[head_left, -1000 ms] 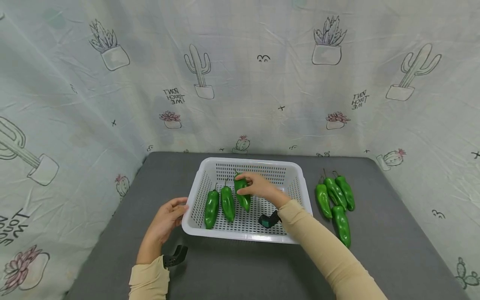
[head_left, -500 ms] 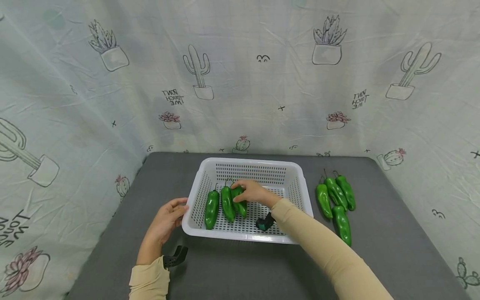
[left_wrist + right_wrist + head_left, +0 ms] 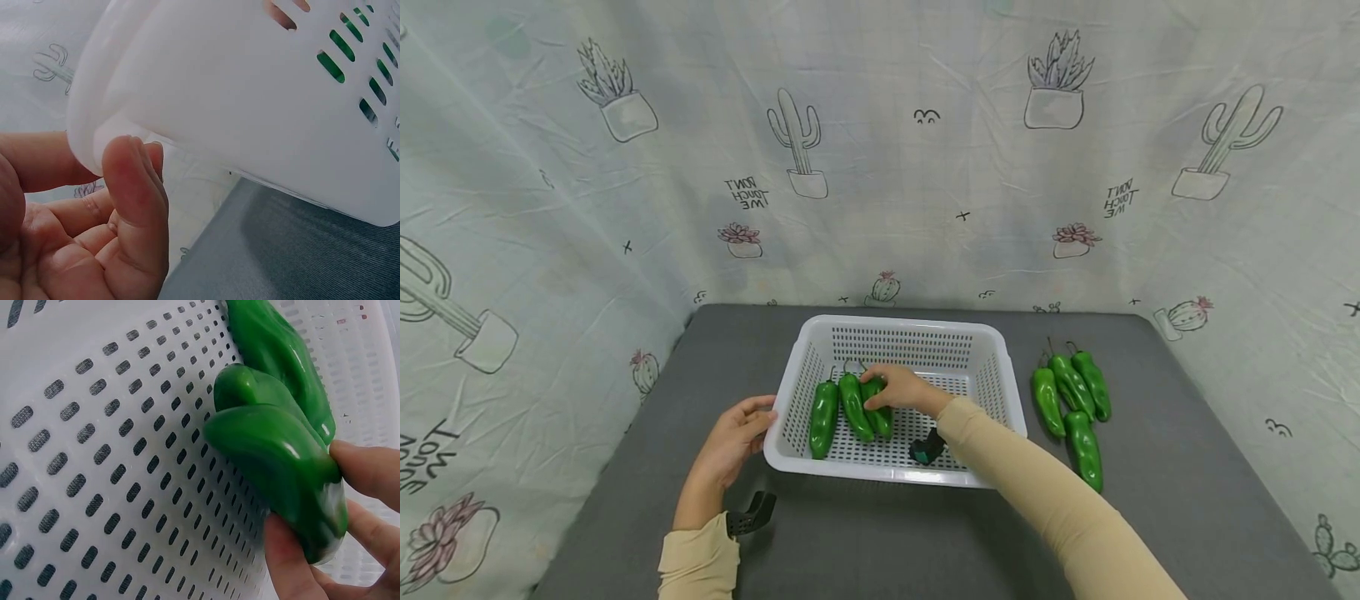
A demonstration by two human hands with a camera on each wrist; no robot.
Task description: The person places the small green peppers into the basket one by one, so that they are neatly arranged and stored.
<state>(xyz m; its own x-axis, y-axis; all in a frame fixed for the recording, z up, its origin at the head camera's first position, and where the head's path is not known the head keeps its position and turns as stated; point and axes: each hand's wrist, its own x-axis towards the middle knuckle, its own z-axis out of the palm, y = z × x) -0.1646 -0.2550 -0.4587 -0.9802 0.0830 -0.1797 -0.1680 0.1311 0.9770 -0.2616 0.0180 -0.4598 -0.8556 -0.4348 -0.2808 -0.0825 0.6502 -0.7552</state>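
A white slotted plastic basket [image 3: 887, 477] stands on the table with three long green peppers in it. My left hand [image 3: 739, 435] holds its left rim, and in the left wrist view the thumb [image 3: 134, 181] and fingers come together at the rim's edge. Inside the basket, my right hand [image 3: 904, 390] grips the rightmost green pepper [image 3: 287, 469] between thumb and fingers. That pepper lies against the middle pepper [image 3: 854, 408], its upper part covered by the hand in the head view. The leftmost pepper [image 3: 823, 421] lies a little apart from these two.
Right of the basket, several more green peppers [image 3: 1071, 387] lie in a group on the grey table [image 3: 865, 542]. A white cloth [image 3: 880, 167] printed with cacti hangs behind and along both sides. The right sleeve [image 3: 1037, 492] passes over the basket's front right rim.
My right hand has moved left and slightly toward me with its pepper, up against the middle one, whose lower end now sits a bit farther right. The left hand stays at the rim.
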